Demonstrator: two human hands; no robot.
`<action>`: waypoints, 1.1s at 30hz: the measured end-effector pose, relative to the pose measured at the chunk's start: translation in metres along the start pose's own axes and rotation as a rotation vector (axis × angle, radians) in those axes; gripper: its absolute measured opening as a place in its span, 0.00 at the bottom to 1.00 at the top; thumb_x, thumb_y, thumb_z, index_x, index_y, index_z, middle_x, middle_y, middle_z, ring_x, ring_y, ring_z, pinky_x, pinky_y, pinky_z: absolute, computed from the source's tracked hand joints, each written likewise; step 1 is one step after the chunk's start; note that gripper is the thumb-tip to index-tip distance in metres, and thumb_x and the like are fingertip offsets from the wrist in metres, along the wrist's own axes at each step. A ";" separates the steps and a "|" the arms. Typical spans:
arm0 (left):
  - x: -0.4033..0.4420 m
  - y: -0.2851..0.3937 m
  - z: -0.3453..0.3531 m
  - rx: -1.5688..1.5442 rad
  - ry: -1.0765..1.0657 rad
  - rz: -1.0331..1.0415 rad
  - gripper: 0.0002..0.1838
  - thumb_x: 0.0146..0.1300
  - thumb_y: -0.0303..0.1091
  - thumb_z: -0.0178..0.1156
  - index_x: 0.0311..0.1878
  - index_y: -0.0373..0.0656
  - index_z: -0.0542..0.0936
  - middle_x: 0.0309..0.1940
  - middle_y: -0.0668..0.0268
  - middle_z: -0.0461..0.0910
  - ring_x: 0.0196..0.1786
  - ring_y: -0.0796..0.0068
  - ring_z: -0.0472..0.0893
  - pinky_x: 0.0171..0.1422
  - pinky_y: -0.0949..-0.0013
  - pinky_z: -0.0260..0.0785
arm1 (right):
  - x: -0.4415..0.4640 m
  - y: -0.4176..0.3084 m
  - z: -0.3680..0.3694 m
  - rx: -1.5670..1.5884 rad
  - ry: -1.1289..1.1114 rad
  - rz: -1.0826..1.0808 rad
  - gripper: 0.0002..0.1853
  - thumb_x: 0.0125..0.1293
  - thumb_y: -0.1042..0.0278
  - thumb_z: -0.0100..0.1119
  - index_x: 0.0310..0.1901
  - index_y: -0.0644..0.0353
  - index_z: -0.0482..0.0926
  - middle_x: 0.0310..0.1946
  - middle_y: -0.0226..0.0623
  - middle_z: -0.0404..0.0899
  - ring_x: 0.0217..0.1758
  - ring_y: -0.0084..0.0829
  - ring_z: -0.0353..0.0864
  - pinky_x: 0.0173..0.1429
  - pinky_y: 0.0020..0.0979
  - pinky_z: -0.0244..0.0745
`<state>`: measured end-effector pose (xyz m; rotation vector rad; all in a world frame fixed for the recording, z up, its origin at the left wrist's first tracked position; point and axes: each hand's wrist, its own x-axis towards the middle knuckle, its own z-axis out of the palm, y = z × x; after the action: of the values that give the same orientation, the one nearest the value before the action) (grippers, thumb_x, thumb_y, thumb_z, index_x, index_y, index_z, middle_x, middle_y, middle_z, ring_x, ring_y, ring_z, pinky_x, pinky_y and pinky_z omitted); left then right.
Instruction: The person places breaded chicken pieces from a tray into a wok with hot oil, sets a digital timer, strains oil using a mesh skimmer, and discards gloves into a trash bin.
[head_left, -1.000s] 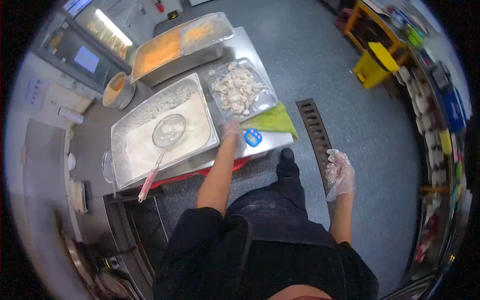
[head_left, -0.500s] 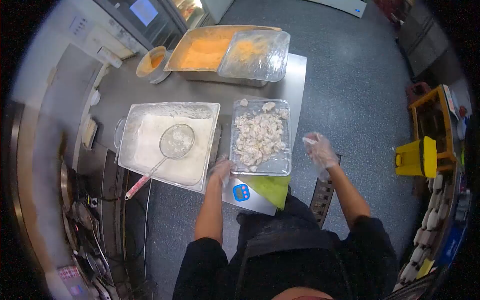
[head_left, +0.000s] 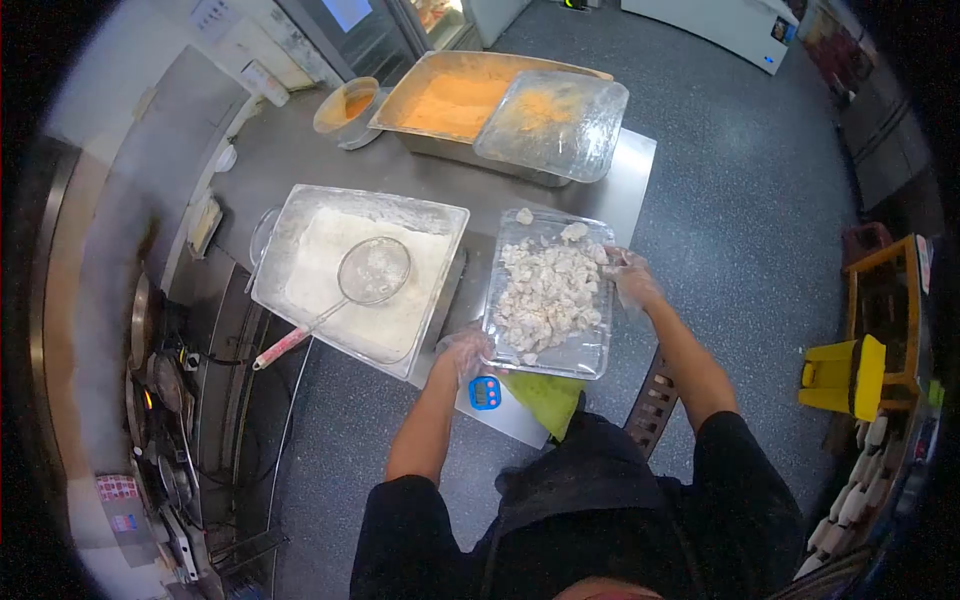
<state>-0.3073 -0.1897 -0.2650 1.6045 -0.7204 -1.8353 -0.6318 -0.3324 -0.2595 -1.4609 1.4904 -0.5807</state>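
Both hands are closed on the tray (head_left: 585, 362). The left hand (head_left: 465, 354) grips its near corner at eight o'clock, the right hand (head_left: 631, 279) its edge at three o'clock; each wears a clear glove (head_left: 640, 290). Pale, powder-coated pieces (head_left: 545, 295) are heaped in the tray. It sits over the near end of the bench (head_left: 445, 168), one corner reaching past the edge; whether it is raised off the top, I cannot tell.

Counting from the tray, a green cloth (head_left: 545, 402) lies at six o'clock, partly under it, and a blue timer (head_left: 485, 393) at seven, just beside the left hand. At nine o'clock stands a pan (head_left: 400, 208) of white powder (head_left: 325, 250), a sieve (head_left: 374, 270) across it, handle toward eight. Near twelve, a tub (head_left: 440, 148) holds orange powder (head_left: 455, 103), partly covered by a clear lid (head_left: 590, 140). A bowl (head_left: 362, 132) stands between ten and eleven.
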 end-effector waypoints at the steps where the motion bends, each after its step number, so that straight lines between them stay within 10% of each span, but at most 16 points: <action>1: 0.007 -0.015 -0.007 -0.067 -0.016 -0.009 0.07 0.44 0.27 0.58 0.19 0.36 0.71 0.16 0.57 0.71 0.22 0.60 0.77 0.18 0.57 0.71 | -0.002 0.002 0.000 -0.039 0.021 0.012 0.27 0.53 0.64 0.63 0.57 0.52 0.72 0.44 0.39 0.76 0.45 0.32 0.73 0.52 0.31 0.68; 5: -0.025 -0.022 0.011 -0.153 -0.051 -0.045 0.09 0.41 0.24 0.56 0.27 0.32 0.71 0.18 0.54 0.72 0.19 0.51 0.78 0.16 0.55 0.71 | -0.035 0.015 -0.014 -0.192 0.125 -0.189 0.19 0.62 0.68 0.49 0.55 0.51 0.74 0.48 0.43 0.76 0.49 0.32 0.75 0.57 0.30 0.68; 10: -0.125 -0.035 0.051 -0.268 0.020 0.019 0.31 0.36 0.19 0.51 0.52 0.30 0.64 0.32 0.46 0.75 0.21 0.46 0.78 0.17 0.53 0.73 | -0.157 -0.084 -0.066 0.044 -0.068 -0.128 0.20 0.60 0.61 0.55 0.54 0.53 0.74 0.49 0.45 0.75 0.52 0.39 0.74 0.58 0.38 0.69; 12: -0.167 -0.044 0.058 -0.332 0.008 0.033 0.35 0.41 0.19 0.49 0.59 0.39 0.59 0.27 0.55 0.72 0.17 0.61 0.74 0.16 0.61 0.72 | -0.193 -0.104 -0.070 0.195 -0.121 -0.080 0.21 0.59 0.59 0.57 0.54 0.54 0.74 0.49 0.45 0.75 0.53 0.41 0.74 0.57 0.40 0.70; 17: -0.253 -0.118 0.031 -0.430 -0.042 0.104 0.40 0.33 0.20 0.48 0.59 0.34 0.59 0.34 0.49 0.76 0.21 0.56 0.78 0.13 0.61 0.70 | -0.274 -0.178 -0.045 -0.426 0.083 -0.321 0.21 0.62 0.53 0.53 0.53 0.53 0.73 0.53 0.44 0.71 0.54 0.37 0.74 0.59 0.40 0.69; 23: -0.388 -0.188 -0.002 -0.510 0.240 0.052 0.39 0.32 0.18 0.48 0.59 0.40 0.62 0.38 0.46 0.74 0.23 0.51 0.78 0.14 0.55 0.72 | -0.296 -0.236 0.110 -0.963 -0.132 -1.001 0.23 0.61 0.65 0.50 0.60 0.47 0.65 0.58 0.38 0.67 0.55 0.38 0.72 0.62 0.36 0.68; 26: -0.428 -0.256 -0.038 -0.533 0.320 0.091 0.36 0.36 0.18 0.48 0.57 0.40 0.63 0.38 0.44 0.73 0.24 0.50 0.78 0.14 0.53 0.72 | -0.347 -0.264 0.220 -0.849 -0.393 -0.972 0.23 0.62 0.59 0.46 0.60 0.48 0.64 0.59 0.40 0.66 0.57 0.42 0.70 0.63 0.38 0.66; 33: -0.491 -0.322 -0.055 -0.803 0.583 0.249 0.28 0.44 0.20 0.49 0.54 0.35 0.64 0.33 0.45 0.74 0.21 0.50 0.77 0.14 0.56 0.71 | -0.338 -0.267 0.439 -0.665 -0.771 -1.746 0.16 0.57 0.60 0.53 0.44 0.60 0.73 0.32 0.42 0.77 0.35 0.39 0.79 0.38 0.37 0.76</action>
<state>-0.2302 0.3884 -0.1765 1.3026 0.0894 -1.1420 -0.1740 0.0591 -0.1335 -2.8532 -0.5852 -0.3141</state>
